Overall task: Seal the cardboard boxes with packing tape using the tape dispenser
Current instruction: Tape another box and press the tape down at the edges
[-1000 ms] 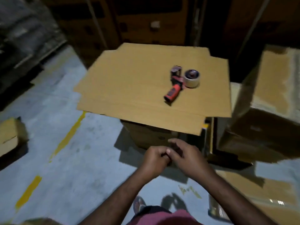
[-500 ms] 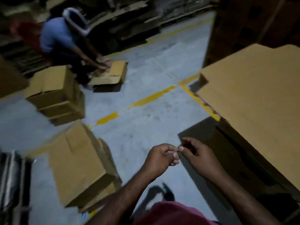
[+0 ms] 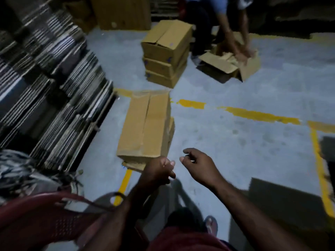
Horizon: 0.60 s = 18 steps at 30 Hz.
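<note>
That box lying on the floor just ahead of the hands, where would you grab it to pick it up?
Probably by its two long sides, one hand each, reaching down from above. The box lies on the floor, lengthwise away from the person, its top seam unsealed, so lifting by the flaps would likely pull them open.

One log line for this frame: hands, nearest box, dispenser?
left hand: closed, empty | right hand: open, empty | cardboard box: floor, untaped | tape dispenser: unseen
</note>
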Each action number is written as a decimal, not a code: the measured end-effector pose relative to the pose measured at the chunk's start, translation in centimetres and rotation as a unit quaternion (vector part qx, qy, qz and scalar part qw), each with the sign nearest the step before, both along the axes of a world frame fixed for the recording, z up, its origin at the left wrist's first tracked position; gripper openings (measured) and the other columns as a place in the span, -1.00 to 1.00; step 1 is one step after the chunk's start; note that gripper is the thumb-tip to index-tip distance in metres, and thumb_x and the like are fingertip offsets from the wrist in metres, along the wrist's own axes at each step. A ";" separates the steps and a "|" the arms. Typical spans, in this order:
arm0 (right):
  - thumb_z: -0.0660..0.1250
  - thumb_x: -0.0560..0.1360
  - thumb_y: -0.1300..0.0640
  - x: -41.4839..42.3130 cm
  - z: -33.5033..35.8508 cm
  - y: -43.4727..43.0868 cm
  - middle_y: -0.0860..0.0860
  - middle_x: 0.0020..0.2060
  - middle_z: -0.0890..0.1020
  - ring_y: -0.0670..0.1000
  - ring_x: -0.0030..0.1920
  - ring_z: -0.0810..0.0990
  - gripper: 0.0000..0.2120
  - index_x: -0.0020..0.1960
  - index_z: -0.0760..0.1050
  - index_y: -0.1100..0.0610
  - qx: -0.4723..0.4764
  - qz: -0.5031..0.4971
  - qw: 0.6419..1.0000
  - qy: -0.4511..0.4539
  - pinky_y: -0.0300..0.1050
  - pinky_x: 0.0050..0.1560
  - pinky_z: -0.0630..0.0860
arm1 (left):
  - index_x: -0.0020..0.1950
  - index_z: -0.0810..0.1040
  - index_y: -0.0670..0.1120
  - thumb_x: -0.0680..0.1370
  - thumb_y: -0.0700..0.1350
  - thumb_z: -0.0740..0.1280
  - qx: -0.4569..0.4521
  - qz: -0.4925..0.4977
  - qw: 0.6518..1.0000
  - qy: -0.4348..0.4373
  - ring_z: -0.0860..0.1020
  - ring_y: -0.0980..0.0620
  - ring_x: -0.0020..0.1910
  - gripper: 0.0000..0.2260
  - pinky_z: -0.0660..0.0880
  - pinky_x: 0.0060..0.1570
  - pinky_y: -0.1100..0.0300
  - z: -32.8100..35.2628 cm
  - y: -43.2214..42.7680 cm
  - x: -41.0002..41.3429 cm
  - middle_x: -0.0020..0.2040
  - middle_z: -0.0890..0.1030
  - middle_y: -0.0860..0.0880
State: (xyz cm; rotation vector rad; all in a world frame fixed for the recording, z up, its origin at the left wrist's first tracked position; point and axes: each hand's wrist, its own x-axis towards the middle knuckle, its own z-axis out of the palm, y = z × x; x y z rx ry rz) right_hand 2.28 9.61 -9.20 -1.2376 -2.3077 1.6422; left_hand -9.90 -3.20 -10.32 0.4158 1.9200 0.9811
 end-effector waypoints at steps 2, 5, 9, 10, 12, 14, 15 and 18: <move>0.32 0.56 0.00 -2.3 -1.5 0.5 -0.01 0.05 0.64 -0.01 0.10 0.58 -0.69 0.26 0.54 0.07 0.013 0.064 0.998 -0.018 -0.19 0.07 0.44 | -0.25 0.50 -0.23 0.63 -0.10 0.34 -0.028 0.032 0.999 0.005 0.45 0.09 -0.56 -0.70 0.35 -0.45 0.27 -0.7 -0.5 -1.9 -0.37 0.65 -0.10; 0.38 0.55 0.01 -5.4 -4.0 0.6 0.04 -0.03 0.66 0.02 -0.03 0.61 -0.71 0.18 0.57 0.17 0.031 0.098 0.994 -0.025 -0.24 -0.05 0.41 | -0.27 0.54 -0.18 0.64 -0.12 0.32 -0.066 0.067 0.992 0.079 0.49 0.07 -0.48 -0.71 0.42 -0.37 0.20 -2.3 -0.2 -5.6 -0.31 0.62 -0.18; 0.35 0.57 -0.03 -10.1 -8.1 1.2 0.03 0.06 0.66 0.00 0.06 0.62 -0.65 0.27 0.53 0.13 0.017 0.132 0.988 -0.078 -0.40 -0.06 0.31 | -0.37 0.59 -0.07 0.54 -0.23 0.37 -0.079 0.082 0.989 0.096 0.59 -0.10 -0.22 -0.73 0.49 -0.15 0.06 -6.1 1.2 -11.5 -0.23 0.63 -0.27; 0.32 0.59 -0.04 -11.5 -9.4 1.5 0.03 0.12 0.65 0.00 0.11 0.61 -0.64 0.30 0.50 0.12 0.014 0.146 0.985 -0.089 -0.37 -0.01 0.32 | -0.39 0.62 -0.01 0.50 -0.31 0.41 -0.079 0.112 0.986 0.097 0.57 -0.12 -0.22 -0.69 0.48 -0.14 0.01 -7.2 1.5 -13.1 -0.24 0.63 -0.28; 0.29 0.59 -0.08 -14.1 -12.2 2.0 0.03 0.17 0.63 0.03 0.17 0.60 -0.61 0.34 0.47 0.09 -0.011 0.144 0.983 -0.113 -0.21 0.14 0.40 | -0.40 0.65 0.01 0.41 -0.29 0.45 -0.093 0.126 0.980 0.126 0.55 -0.11 -0.24 -0.75 0.50 -0.16 -0.06 -10.3 1.6 -16.6 -0.27 0.62 -0.29; 0.29 0.57 -0.15 -16.4 -16.0 2.5 0.01 0.15 0.64 0.04 0.16 0.61 -0.59 0.34 0.45 0.02 -0.045 0.106 0.983 -0.146 -0.08 0.17 0.49 | -0.35 0.66 -0.07 0.32 -0.15 0.38 -0.116 0.145 0.977 0.109 0.59 -0.07 -0.25 -0.92 0.53 -0.16 -0.03 -13.3 1.8 -20.3 -0.29 0.65 -0.27; 0.28 0.56 -0.16 -17.6 -18.0 2.7 0.01 0.14 0.64 0.05 0.16 0.61 -0.58 0.33 0.45 0.02 -0.064 0.090 0.980 -0.166 -0.05 0.15 0.51 | -0.31 0.66 -0.12 0.34 -0.12 0.34 -0.134 0.148 0.972 0.120 0.61 -0.06 -0.24 -0.87 0.53 -0.17 -0.01 -15.3 1.6 -22.3 -0.28 0.66 -0.23; 0.30 0.59 -0.08 -21.0 -23.9 3.3 0.12 0.26 0.56 0.16 0.24 0.54 -0.52 0.41 0.39 0.15 -0.113 0.079 0.967 -0.214 -0.06 0.12 0.44 | -0.18 0.64 -0.10 0.46 -0.18 0.30 -0.197 0.202 0.947 0.153 0.64 -0.09 -0.08 -0.88 0.49 -0.08 0.11 -20.6 1.0 -27.6 -0.16 0.67 -0.12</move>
